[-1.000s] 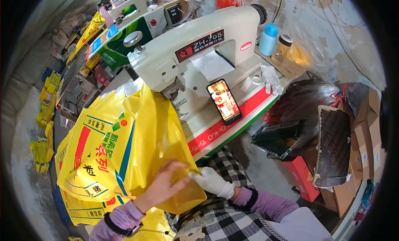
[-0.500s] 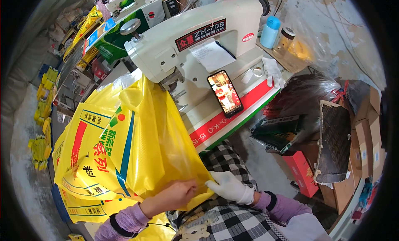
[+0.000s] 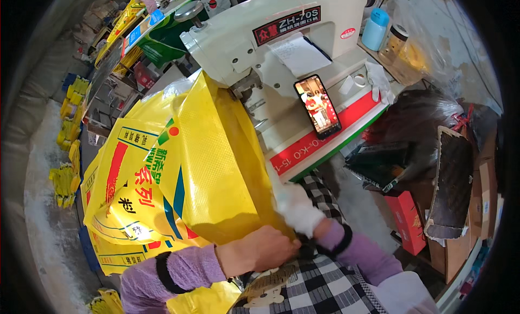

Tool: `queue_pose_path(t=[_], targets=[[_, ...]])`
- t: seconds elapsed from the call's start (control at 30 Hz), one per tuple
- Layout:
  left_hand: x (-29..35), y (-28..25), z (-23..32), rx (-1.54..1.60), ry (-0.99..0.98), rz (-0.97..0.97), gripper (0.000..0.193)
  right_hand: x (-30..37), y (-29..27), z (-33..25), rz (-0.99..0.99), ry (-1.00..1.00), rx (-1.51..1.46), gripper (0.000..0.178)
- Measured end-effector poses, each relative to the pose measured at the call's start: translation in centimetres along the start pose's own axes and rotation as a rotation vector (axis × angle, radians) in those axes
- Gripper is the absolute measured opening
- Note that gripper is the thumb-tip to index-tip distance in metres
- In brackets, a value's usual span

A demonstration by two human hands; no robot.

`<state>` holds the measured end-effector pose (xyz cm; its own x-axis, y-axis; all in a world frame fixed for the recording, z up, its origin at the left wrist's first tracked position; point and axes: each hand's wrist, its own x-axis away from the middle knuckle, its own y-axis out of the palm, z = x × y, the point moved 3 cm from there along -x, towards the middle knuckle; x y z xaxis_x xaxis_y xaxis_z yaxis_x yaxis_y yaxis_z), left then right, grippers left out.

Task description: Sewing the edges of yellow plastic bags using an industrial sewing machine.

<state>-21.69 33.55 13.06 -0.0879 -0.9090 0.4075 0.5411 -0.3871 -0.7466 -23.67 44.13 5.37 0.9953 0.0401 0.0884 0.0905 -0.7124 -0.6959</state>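
Observation:
A large yellow woven bag (image 3: 216,168) with printed red, green and blue marks spreads from the sewing machine (image 3: 227,54) down to my lap. Its upper end sits at the machine's needle area. My left hand (image 3: 265,250), bare, is closed at the bag's lower right corner; its fingertips are partly hidden. Just above it, my right hand (image 3: 299,210), in a white glove, lies against the bag's right edge. Motion smears its fingers, so its grip does not show.
A lit phone (image 3: 318,105) and a paper with a pen (image 3: 299,53) rest on the machine. To the right are a spare white glove (image 3: 379,82), a blue bottle (image 3: 375,30) and a jar (image 3: 394,40). Beyond the machine bed stand a red box (image 3: 406,222) and cardboard (image 3: 449,184).
My right hand has moved up along the bag's edge from its lower corner. My left hand has shifted right to that corner. The bag's right side looks straighter, and the whole view has shifted.

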Motion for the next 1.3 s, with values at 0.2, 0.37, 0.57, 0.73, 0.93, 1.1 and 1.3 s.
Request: queue_pose_path(t=[0.2, 0.37, 0.57, 0.73, 0.93, 1.1, 1.3], targets=[[5.4, -12.4, -8.2, -0.357, -0.183, 0.205, 0.046, 2.5, -0.4, 0.9, 0.084, -0.074, 0.027, 0.081], [9.5, -17.6, -9.7, -0.257, -0.424, 0.119, 0.026, -9.6, -0.3, 1.0, 0.175, -0.138, 0.376, 0.071], [4.1, -6.9, -4.2, -0.465, -0.267, 0.362, 0.012, -15.8, 0.4, 0.3, 0.152, -0.074, 0.521, 0.029], [1.9, -5.8, -2.0, -0.564, -0.241, 0.131, 0.014, -8.7, -0.8, -0.5, 0.307, -0.308, 0.548, 0.024], [15.4, -16.0, -0.8, -0.219, 0.154, 0.795, 0.010, 0.1, -3.9, -4.7, -0.120, -0.724, -0.188, 0.027], [20.8, -24.7, -17.4, 0.349, -0.469, 1.433, 0.023, 0.8, -1.9, -4.5, -0.008, -0.672, -0.216, 0.023], [22.9, -16.8, -20.7, 0.022, -0.915, 1.340, 0.029, 3.9, -6.2, -3.2, -0.124, -0.716, -0.358, 0.020]])
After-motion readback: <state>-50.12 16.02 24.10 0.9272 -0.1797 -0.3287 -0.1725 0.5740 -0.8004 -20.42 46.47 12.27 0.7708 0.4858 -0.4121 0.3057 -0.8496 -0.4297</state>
